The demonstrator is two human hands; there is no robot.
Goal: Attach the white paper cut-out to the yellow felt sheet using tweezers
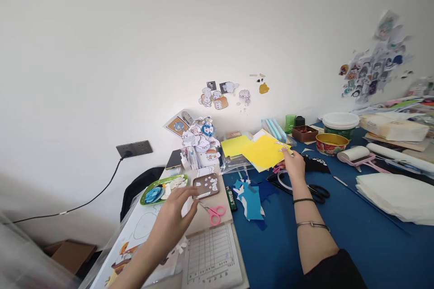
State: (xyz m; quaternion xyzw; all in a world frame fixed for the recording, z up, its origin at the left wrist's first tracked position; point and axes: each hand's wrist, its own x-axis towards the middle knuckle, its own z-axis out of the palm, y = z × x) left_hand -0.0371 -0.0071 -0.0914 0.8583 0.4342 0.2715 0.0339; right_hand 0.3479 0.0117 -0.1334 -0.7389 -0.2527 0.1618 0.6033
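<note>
My right hand (294, 165) pinches the right edge of a yellow sheet of paper (264, 151), raised above the blue table. A small white paper cutout (281, 145) lies by my thumb on that sheet. My left hand (176, 210) hovers at the left, thumb and forefinger apart, with nothing visible between them. Just beyond its fingertips is a brown tray (206, 185) holding small white cutouts. Pink-handled scissors (216, 215) lie to the right of this hand. Behind it, a green tray (145, 198) carries blue and white paper pieces.
Blue paper scraps (251, 201) and black-handled scissors (318, 193) lie on the blue table (278, 248). A printed form (212, 257) is near the front. Farther right are a round tin (332, 144), a lint roller (354, 154) and a white paper stack (396, 196).
</note>
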